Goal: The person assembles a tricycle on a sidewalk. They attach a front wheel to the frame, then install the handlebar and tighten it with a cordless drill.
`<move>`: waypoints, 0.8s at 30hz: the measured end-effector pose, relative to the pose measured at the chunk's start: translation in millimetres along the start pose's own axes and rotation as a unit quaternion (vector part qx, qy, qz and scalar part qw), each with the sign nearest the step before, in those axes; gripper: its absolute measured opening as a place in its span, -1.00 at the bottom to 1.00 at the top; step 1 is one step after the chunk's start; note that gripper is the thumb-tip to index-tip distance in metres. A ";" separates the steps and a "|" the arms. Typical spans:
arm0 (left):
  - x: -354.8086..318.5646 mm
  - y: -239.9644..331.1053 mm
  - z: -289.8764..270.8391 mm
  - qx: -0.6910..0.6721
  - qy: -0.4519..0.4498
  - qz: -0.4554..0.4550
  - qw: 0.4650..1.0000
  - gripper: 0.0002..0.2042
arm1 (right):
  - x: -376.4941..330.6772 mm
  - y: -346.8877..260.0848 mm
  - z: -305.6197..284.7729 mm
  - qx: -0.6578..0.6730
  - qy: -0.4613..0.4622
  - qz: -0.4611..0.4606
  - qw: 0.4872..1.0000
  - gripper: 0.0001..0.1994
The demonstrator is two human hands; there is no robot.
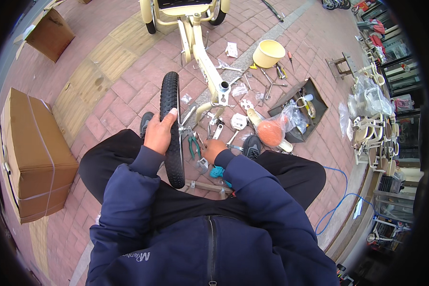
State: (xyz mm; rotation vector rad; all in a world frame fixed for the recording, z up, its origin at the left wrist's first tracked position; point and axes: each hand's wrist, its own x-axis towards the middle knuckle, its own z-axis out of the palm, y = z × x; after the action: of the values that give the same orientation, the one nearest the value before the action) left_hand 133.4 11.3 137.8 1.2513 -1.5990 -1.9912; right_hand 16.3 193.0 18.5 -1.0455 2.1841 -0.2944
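A bicycle-type wheel with a knobby black tyre stands upright between my knees. My left hand grips its left side, the thumb resting on the tread. Close to the hub, to the right of the wheel, my right hand is closed; its fingertips and anything in them are hidden. Green-handled pliers lie between the wheel and that hand. Ahead stands a cream tricycle frame, its open head tube pointing toward me and its rear wheels at the far end. A crank-like metal arm lies just beyond my right hand.
An open dark toolbox sits at right, with an orange plastic-wrapped part beside it. Beyond are a yellow bucket and scattered wrenches. A large carton stands left. A blue hose curves along the right.
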 end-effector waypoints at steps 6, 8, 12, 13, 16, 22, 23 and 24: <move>0.4 -1.4 -4.0 0.012 0.014 -0.001 1.000 -0.65 | 26.0 -24.1 19.4 0.040 0.042 -0.042 0.997 -0.76; -1.1 -2.2 -7.7 -0.014 0.020 -0.014 1.000 -0.65 | 33.9 -31.0 22.8 0.029 0.034 -0.035 0.998 -0.76; -3.2 -3.5 -12.5 -0.065 0.000 -0.029 0.998 -0.65 | 43.2 -39.3 27.9 0.036 0.023 -0.018 0.999 -0.75; -2.5 -3.2 -13.2 -0.065 0.006 -0.029 0.997 -0.64 | 44.4 -40.2 28.2 0.041 0.016 -0.016 0.999 -0.75; 0.2 -2.1 -15.3 -0.056 0.014 -0.012 0.998 -0.63 | 44.6 -42.9 29.8 0.040 0.013 -0.016 0.999 -0.75; 8.8 0.3 -16.9 -0.070 0.024 -0.029 0.997 -0.62 | 35.4 -44.3 49.9 0.050 0.061 -0.012 0.997 -0.83; 9.7 0.7 -16.8 -0.070 0.029 -0.030 0.997 -0.62 | 38.5 -42.3 54.9 0.053 0.061 -0.014 0.997 -0.83; 10.1 1.2 -17.1 -0.068 0.034 -0.031 0.997 -0.62 | 42.1 -39.6 60.2 0.047 0.057 -0.008 0.997 -0.83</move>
State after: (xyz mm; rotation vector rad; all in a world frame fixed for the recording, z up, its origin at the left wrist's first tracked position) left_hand 140.4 -7.1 134.5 1.3157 -1.3833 -2.0342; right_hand 61.9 140.6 -27.9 -1.0151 2.2411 -0.4711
